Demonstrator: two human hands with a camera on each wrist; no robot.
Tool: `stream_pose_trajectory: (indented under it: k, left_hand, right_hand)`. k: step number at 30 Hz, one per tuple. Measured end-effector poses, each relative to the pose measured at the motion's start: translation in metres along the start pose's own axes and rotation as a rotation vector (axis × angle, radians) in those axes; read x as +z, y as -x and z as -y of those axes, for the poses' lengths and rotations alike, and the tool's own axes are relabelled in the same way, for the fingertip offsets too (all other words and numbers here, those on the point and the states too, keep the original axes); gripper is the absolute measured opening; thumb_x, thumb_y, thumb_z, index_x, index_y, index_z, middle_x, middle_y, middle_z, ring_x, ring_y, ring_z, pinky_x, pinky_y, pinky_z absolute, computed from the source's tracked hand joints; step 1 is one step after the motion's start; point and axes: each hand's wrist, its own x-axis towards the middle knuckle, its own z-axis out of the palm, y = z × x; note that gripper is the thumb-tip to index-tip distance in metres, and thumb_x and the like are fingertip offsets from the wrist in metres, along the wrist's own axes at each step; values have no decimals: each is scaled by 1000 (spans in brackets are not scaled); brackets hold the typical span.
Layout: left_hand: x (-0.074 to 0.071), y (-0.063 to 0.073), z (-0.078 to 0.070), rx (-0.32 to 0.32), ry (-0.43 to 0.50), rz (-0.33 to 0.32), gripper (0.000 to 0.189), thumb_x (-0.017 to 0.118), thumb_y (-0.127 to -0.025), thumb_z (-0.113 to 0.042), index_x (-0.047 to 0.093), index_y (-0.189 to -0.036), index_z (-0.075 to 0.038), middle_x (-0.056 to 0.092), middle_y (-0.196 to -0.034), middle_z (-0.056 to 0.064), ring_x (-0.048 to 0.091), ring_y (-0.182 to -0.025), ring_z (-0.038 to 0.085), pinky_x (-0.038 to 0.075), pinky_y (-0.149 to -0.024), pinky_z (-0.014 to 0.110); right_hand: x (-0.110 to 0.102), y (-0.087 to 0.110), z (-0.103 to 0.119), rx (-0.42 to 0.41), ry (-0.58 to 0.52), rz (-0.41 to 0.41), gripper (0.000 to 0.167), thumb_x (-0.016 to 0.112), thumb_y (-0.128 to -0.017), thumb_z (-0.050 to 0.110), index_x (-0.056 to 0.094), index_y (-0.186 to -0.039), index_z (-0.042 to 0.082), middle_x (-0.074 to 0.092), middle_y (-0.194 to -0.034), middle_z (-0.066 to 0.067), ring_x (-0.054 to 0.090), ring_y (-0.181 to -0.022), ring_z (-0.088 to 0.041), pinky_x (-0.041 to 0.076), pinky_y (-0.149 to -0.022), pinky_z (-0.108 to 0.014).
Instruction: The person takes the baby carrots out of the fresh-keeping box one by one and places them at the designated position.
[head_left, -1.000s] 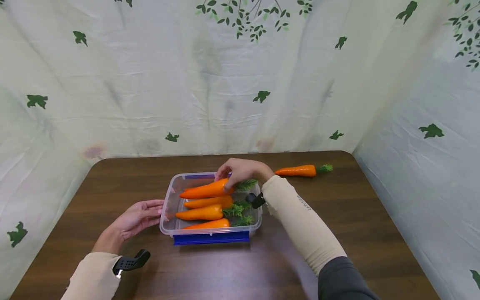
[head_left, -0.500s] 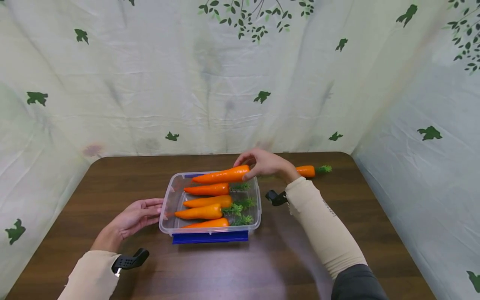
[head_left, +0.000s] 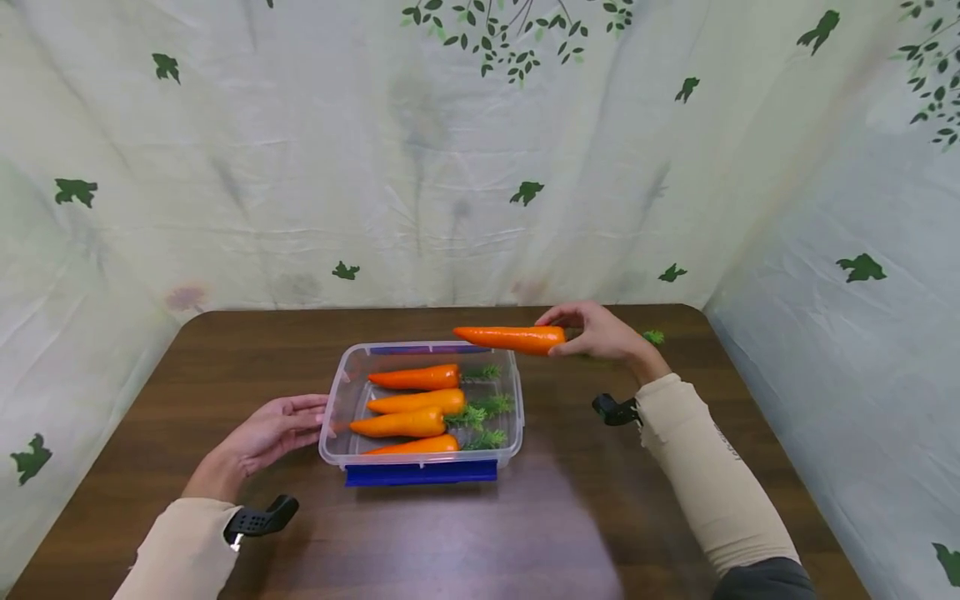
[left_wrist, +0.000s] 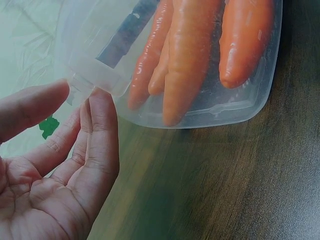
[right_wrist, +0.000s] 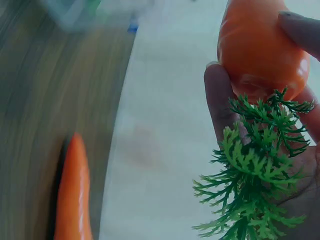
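My right hand (head_left: 597,335) grips an orange carrot (head_left: 513,337) by its thick end, thumb on one side and fingers on the other. The carrot is held level, its tip over the back right corner of a clear plastic container (head_left: 330,433) with blue clips. In the right wrist view, the carrot's green leafy top (right_wrist: 250,175) hangs along the palm. Inside the container lie several carrots (head_left: 416,403), tips to the left. My left hand (head_left: 273,435) has its fingers extended, fingertips at the container's left wall; in the left wrist view the thumb (left_wrist: 35,107) stands apart from them.
Another carrot (right_wrist: 75,195) lies on the brown wooden table (head_left: 465,542) at the back right; in the head view my right hand hides it except for its green top (head_left: 654,337). A pale patterned cloth (head_left: 450,167) hangs behind the table and along its sides.
My right hand has lifted the carrot out of the container and carried it right, past the back right corner. My left hand and the container have stayed in place.
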Motion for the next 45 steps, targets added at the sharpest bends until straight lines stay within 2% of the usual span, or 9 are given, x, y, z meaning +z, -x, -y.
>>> stream_pose_trajectory:
  k: [4,12,20,27,34,38,43,45]
  left_hand:
    - [1,-1,0,-3,16,-1,27,50,-98,-1,58,-124,-4,67,-114,4,67,-103,21,52,-90,31]
    - [3,0,0,-2,21,-3,26,50,-98,0,60,-122,-6,66,-114,4,67,-103,21,52,-90,31]
    - [2,1,0,-11,19,-16,26,50,-98,-1,61,-121,-8,67,-114,4,67,-104,22,52,-89,32]
    - [2,1,1,-7,21,-6,27,50,-98,-1,59,-123,-6,66,-115,4,67,-103,22,52,-90,32]
    - [3,1,-1,-19,6,-22,29,51,-98,-1,56,-127,-3,67,-115,3,67,-103,23,52,-90,32]
    - [3,1,0,-23,-7,-33,30,52,-97,-2,56,-127,-4,67,-115,2,67,-104,23,52,-90,32]
    - [4,0,-1,-23,-38,-53,33,54,-97,-3,53,-129,0,66,-114,2,67,-103,21,52,-90,31]
    - [4,0,-1,-28,-52,-68,31,55,-96,-3,54,-127,-2,66,-114,2,67,-102,20,53,-89,31]
  right_hand:
    - [-16,14,-15,20,33,-39,38,77,-81,9,65,-117,4,63,-113,-13,58,-92,-26,47,-86,-42]
    - [-33,37,-51,139,25,-107,41,78,-80,10,64,-118,2,64,-117,-16,59,-93,-24,49,-80,-30]
    - [-37,46,-84,204,43,-114,42,75,-82,6,62,-121,-3,61,-121,-23,59,-97,-29,51,-82,-31]
    - [-38,52,-110,213,79,-96,42,74,-83,5,60,-121,-6,57,-123,-26,58,-101,-32,52,-85,-34]
    - [-36,58,-122,207,127,-86,41,75,-83,9,62,-120,-4,61,-120,-23,54,-109,-35,46,-95,-48]
    - [-35,59,-124,242,135,-104,41,75,-83,9,62,-120,-3,59,-122,-23,51,-112,-37,45,-95,-49]
    - [-36,62,-129,276,124,-100,40,74,-83,8,61,-120,-2,55,-127,-23,47,-116,-39,42,-98,-53]
    - [-36,63,-131,282,132,-94,40,74,-83,8,61,-119,-2,54,-127,-23,47,-116,-39,40,-99,-55]
